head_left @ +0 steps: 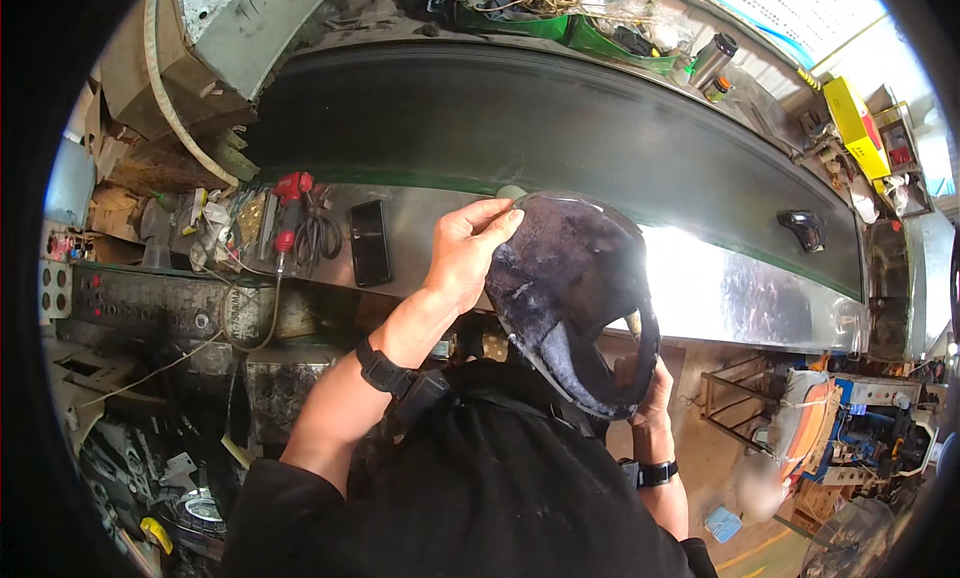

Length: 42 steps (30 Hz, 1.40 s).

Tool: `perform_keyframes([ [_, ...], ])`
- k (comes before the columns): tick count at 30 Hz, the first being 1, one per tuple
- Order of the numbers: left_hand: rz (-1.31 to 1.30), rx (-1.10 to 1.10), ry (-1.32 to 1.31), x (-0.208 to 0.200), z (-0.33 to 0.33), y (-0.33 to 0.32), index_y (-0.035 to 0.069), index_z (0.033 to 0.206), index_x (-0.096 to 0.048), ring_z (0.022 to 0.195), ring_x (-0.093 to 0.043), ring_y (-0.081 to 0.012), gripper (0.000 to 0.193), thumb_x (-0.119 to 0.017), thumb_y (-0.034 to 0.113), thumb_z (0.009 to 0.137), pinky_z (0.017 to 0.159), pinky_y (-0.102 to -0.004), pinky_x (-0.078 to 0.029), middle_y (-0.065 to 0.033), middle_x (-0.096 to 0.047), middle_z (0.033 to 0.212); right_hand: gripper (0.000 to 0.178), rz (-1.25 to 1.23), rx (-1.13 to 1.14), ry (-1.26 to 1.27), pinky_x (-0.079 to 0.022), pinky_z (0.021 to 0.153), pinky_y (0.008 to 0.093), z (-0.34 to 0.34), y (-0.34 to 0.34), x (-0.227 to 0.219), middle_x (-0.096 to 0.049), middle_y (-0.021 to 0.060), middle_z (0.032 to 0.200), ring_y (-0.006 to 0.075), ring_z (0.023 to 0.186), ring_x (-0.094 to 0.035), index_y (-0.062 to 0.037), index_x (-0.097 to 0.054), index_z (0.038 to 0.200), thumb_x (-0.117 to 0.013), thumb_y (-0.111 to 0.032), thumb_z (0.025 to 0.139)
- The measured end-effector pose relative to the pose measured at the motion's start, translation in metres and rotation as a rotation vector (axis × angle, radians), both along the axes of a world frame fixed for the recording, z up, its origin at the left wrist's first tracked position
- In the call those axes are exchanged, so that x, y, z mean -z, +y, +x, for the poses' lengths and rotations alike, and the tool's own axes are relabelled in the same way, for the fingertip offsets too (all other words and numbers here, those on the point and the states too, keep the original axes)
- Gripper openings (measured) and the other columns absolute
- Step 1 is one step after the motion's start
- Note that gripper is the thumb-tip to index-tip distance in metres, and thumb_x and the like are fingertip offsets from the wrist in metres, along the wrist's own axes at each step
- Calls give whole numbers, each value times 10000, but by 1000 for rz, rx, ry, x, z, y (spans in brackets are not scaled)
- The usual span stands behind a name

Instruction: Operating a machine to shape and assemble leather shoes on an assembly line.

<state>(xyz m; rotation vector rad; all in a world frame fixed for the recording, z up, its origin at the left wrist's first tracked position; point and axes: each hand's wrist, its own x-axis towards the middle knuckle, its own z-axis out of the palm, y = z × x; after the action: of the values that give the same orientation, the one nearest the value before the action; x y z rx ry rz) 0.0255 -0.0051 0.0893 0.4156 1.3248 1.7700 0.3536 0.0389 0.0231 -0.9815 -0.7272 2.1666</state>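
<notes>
Between my hands is a dark helmet [570, 253] with a purplish-black plush lining, tilted so that its inside and an opening on its lower right face me. My left hand [465, 253] pinches the upper left rim between thumb and fingers. On the lower right side, my right hand [655, 396] grips the helmet's edge, its fingers partly hidden behind it. The helmet is held up over the near metal ledge [720, 278] of a dark conveyor belt [520, 118]. A small pale green thing [511, 191] shows just beyond my left fingertips; its kind is unclear.
A black phone [370, 243] and a red corded power tool [290, 213] lie on the ledge to the left. Farther right, a small dark object [802, 230] rests on the belt. Green bins [620, 43] and a yellow box [856, 128] stand beyond. Another person [800, 428] is at lower right.
</notes>
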Motion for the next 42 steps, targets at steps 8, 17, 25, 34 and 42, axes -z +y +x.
perform_keyframes([
  [8,110,199,-408,-14,-13,-7,-11,1221,-681,1073,-630,-134,276,-693,97,968,956,-302,-497,-52,-700,1141,353,-54,38,83,-422,515,311,2,-2,8,-532,39,611,173,564,-525,-90,-622,912,-550,-417,1021],
  [17,23,258,-209,17,-21,-11,22,1198,-697,1022,-644,-115,224,-658,89,988,934,-292,-498,-37,-700,1155,330,-25,31,21,-408,488,304,-3,-2,0,-517,27,610,162,536,-499,-72,-630,1106,-537,-377,1021],
  [25,-229,31,-340,37,-43,0,-55,1406,-445,996,-643,-222,716,-600,503,986,890,-378,-555,-117,-623,1122,533,444,226,-178,-534,735,283,-14,15,-62,-693,89,969,177,810,-666,58,-480,1420,-571,-250,995],
  [34,-402,350,-192,94,-75,50,18,1144,-716,1070,-670,-263,378,-683,344,956,932,-411,-521,-143,-717,1091,649,1842,-483,-757,-542,1032,479,-37,4,-15,-552,37,747,229,738,-595,-37,-664,1268,-864,-92,653],
  [42,-701,98,823,142,-74,115,44,1054,-748,995,-683,-380,359,-637,373,965,895,-435,-518,-193,-728,1019,1436,1229,-48,-450,-405,1130,506,-89,4,77,-171,292,1625,465,1438,-364,-115,-58,1641,-1015,-211,575],
])
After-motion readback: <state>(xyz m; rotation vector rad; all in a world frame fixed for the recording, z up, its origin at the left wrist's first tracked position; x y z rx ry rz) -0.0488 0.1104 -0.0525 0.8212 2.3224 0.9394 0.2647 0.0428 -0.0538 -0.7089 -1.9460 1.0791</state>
